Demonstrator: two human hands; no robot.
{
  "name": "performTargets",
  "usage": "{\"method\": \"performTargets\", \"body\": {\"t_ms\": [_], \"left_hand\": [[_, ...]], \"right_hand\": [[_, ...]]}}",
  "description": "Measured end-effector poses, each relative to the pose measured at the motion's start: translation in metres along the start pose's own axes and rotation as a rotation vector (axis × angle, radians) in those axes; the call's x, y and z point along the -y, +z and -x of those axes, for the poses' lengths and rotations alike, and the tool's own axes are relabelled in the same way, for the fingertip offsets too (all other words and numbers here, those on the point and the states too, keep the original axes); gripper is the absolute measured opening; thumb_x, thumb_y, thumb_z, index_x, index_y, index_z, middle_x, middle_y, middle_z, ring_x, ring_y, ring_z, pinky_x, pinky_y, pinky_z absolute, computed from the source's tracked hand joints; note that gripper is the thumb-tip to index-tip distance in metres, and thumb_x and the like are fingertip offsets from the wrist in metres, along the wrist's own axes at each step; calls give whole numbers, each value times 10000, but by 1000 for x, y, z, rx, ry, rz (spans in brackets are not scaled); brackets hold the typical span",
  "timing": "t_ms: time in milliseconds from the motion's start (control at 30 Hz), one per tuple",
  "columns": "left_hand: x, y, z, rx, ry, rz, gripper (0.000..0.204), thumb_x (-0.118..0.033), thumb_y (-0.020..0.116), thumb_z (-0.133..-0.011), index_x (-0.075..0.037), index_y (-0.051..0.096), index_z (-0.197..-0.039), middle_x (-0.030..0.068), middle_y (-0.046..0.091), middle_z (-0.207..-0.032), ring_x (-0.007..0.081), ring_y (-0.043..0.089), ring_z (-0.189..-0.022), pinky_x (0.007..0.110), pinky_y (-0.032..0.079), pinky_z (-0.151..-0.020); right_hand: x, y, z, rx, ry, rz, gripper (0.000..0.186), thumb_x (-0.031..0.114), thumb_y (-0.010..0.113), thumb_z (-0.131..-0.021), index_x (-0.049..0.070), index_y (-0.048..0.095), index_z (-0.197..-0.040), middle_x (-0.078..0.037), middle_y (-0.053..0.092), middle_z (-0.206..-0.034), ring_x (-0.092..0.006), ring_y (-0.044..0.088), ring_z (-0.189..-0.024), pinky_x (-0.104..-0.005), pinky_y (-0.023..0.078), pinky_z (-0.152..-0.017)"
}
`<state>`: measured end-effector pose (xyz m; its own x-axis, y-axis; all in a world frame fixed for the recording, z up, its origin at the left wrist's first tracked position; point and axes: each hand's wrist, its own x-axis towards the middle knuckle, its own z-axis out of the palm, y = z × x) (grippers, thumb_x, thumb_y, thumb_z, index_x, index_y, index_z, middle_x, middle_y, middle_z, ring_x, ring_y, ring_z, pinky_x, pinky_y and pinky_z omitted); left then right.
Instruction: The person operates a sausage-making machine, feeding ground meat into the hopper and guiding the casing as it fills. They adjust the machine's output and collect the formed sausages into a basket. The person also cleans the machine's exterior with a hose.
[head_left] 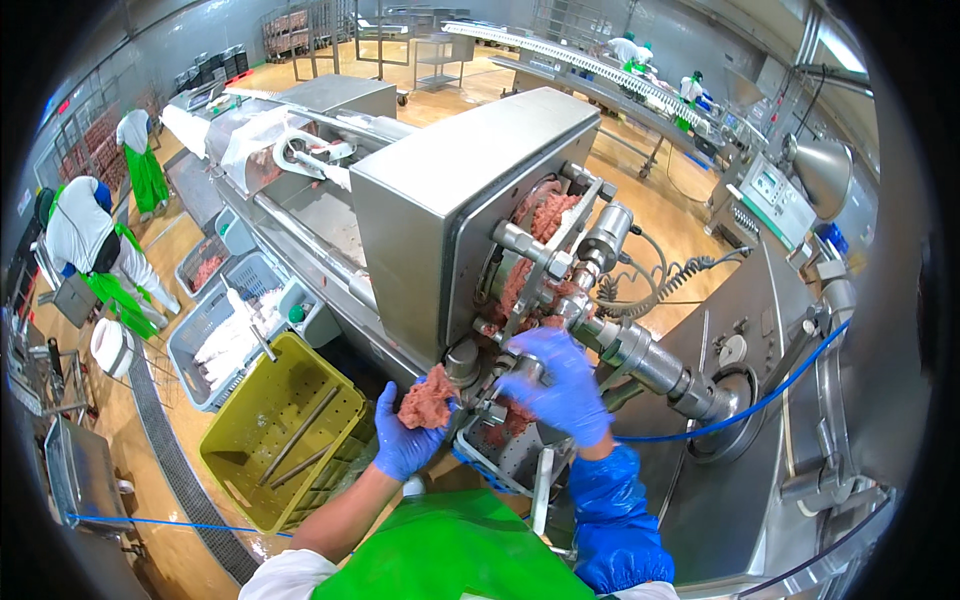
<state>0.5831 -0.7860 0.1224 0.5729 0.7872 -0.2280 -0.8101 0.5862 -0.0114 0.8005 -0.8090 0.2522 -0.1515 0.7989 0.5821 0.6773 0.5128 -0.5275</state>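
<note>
My left hand (408,440), in a blue glove, is closed around a clump of ground meat (427,398) in front of the machine. The blue-gloved right hand (562,388) is blurred, its thumb and fingers apart beside the metal fittings under the machine's end plate; I see nothing held in it. More ground meat (550,217) clings to the steel machine (470,165) around its outlet and bars. A thick steel pipe (650,363) joins the outlet from the right. Beneath my hands, a grey perforated crate (487,462) is partly hidden and has meat in it.
A yellow tub (232,440) with two rods inside stands at left, beside a light-blue basket (190,352) of white material. A blue hose (770,388) crosses the steel housing at right. Two people (90,225) work at far left; others stand by a conveyor (580,62) behind.
</note>
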Motion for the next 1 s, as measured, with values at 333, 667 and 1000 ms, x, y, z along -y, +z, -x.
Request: {"method": "performTargets", "body": {"t_ms": [333, 667, 1000], "left_hand": [[-31, -26, 16, -45, 178, 107, 509, -393, 487, -835, -66, 490, -1225, 46, 568, -1167, 224, 560, -1020, 341, 458, -891], [-81, -55, 48, -34, 377, 163, 397, -411, 492, -842, -125, 545, -1113, 15, 589, -1122, 202, 580, -975, 336, 483, -810], [-84, -57, 35, -81, 309, 186, 434, -424, 483, -850, -98, 553, -1129, 77, 611, -1012, 218, 599, -846, 325, 512, -719]], "right_hand": [[-82, -81, -185, 90, 300, 426, 343, 189, 534, -783, -1, 585, -1064, -163, 624, -994, -238, 604, -915, -348, 472, -793], [-163, -70, -235, 574, 289, 729, 321, 242, 477, -735, -17, 632, -845, -223, 625, -858, -327, 612, -776, -397, 466, -695], [-81, -56, -205, 314, 292, 517, 216, 155, 546, -690, -38, 583, -782, -144, 572, -699, -240, 553, -663, -345, 430, -630]]}}
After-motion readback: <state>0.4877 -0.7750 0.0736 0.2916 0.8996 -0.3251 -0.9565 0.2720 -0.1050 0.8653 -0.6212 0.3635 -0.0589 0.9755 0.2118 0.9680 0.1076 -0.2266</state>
